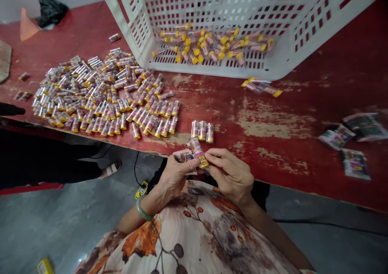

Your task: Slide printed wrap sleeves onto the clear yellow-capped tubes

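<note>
- Beyond both hands, a white plastic basket [285, 62] with slotted walls holds clear, yellow-capped tubes [195, 58], overlapping too much to count.
- The left hand [176, 173] pinches one labelled tube [197, 149] and a flat printed wrapper [182, 157]; the right hand [232, 173] grips the tube's yellow end.
- Just ahead of them: three finished-looking cylinders [202, 131], side by side.
- Left of them: a glossy heap [103, 92] of many more.

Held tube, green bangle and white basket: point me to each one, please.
Held tube [197, 150]: head view, middle of its printed side.
Green bangle [140, 211]: head view, lower left of its band.
White basket [281, 66]: head view, lower right corner.
</note>
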A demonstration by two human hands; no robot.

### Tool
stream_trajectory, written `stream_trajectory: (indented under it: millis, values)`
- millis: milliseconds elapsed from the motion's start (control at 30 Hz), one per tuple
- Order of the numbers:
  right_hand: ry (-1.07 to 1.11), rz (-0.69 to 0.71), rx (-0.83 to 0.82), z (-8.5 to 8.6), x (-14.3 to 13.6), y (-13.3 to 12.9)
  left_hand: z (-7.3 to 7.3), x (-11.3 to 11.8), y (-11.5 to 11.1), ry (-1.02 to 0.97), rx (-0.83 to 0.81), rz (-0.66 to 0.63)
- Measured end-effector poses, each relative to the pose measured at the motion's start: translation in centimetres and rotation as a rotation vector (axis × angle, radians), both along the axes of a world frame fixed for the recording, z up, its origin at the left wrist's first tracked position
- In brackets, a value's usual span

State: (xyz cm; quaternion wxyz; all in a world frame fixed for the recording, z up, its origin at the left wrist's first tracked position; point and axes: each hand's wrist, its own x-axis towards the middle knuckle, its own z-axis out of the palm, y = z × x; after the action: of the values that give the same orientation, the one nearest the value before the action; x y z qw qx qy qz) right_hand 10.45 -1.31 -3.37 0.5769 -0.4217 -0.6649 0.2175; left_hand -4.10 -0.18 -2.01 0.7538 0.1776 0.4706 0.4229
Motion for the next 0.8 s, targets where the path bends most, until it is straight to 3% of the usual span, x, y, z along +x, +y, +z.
stream_trajectory:
  millis: [267,433,667,800]
  values:
    - [-0.02,-0.158,0.087,-0.9,-0.7,-1.1,0.1,0.3,-0.6,-0.009,0.06,-0.036]
    - [-0.04,-0.175,0.107,-1.0,-0.6,-1.3,0.0,0.3,-0.9,-0.027,0.07,-0.046]
    - [-0.005,-0.046,0.011,-0.3,0.2,-1.4,0.6,-0.2,-0.2,-0.031,0.027,-0.054]
    - [-0.024,0.054,-0.053,0.3,1.6,-1.2,0.7,-0.7,0.0,-0.046,0.059,-0.119]
